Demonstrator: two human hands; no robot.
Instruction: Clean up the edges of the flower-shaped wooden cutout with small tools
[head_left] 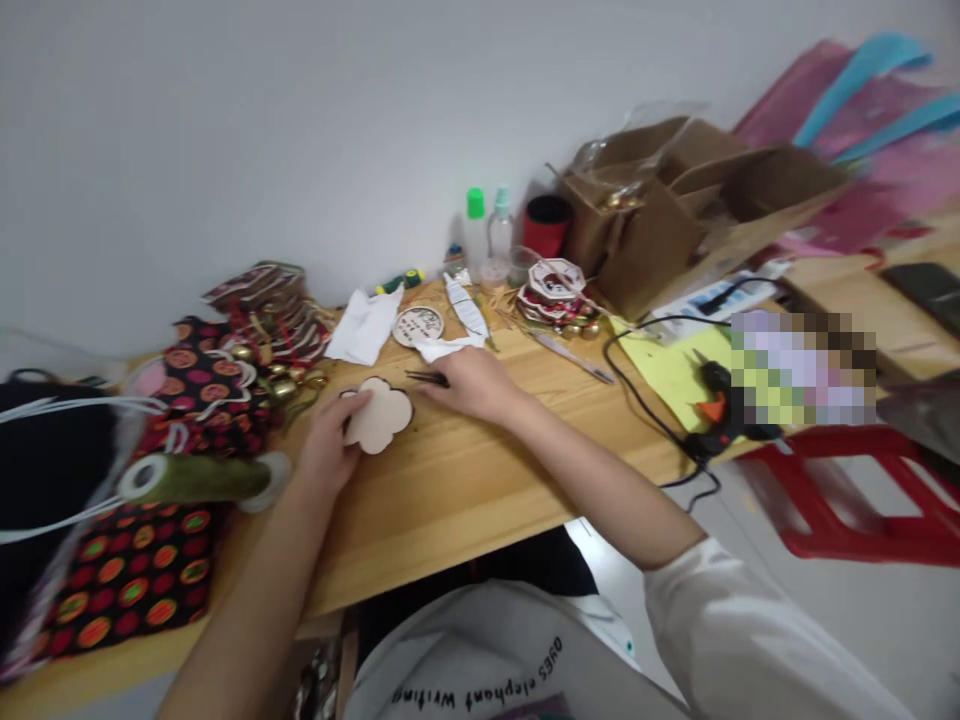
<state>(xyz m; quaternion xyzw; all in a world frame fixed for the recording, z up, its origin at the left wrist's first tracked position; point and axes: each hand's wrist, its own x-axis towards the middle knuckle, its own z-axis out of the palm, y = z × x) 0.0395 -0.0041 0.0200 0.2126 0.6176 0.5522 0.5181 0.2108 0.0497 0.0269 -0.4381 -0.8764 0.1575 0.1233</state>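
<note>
My left hand (pixel 330 435) grips a flat, flower-shaped wooden piece (pixel 380 418) by its left edge, pale face up and dark along the rim. To its right, my right hand (pixel 474 382) is closed around black tweezers (pixel 427 378), whose tips point left toward the wooden piece without touching it. A white tissue (pixel 442 347) shows just behind the right hand; whether the fingers hold it too, I cannot tell. Beyond the hands lie a round wooden disc (pixel 418 326) with dark writing and another folded white tissue (pixel 364 327).
Bell ornaments (pixel 281 335), patterned cloth (pixel 135 570) and a green ribbon spool (pixel 206 478) crowd the left. Bottles (pixel 475 235), stacked octagonal ornaments (pixel 555 290) and a cardboard box (pixel 652 230) stand at the back. Right are a pen (pixel 574 358), a corded glue gun (pixel 716 415) and yellow paper (pixel 651 372).
</note>
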